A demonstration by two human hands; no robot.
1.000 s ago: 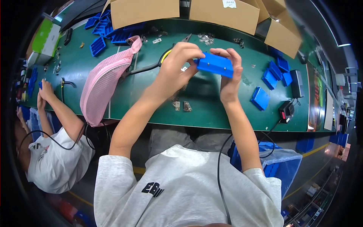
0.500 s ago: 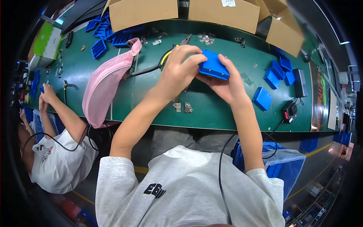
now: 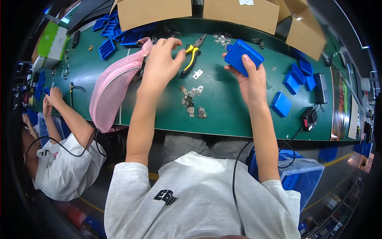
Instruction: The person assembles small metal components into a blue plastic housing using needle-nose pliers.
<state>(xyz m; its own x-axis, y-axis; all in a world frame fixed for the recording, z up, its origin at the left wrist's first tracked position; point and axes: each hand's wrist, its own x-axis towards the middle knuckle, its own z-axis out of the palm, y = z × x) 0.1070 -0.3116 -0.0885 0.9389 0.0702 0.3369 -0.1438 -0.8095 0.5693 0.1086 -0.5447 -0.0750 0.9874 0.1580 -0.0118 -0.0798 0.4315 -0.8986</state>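
Right hand: grasping the blue case, thumb on top;
Left hand: loose, seemingly empty — left of that grip, near the pliers;
Blue case: in my right grip; I judge it light, stiff, slick — best pinched by opposite edges

The blue rectangular plastic case looks smooth, faintly glossy. Small flat silver metal brackets shine on the smooth, glossy green tabletop. The long pink pouch is clothlike mesh; the brown angular box is matt cardboard.
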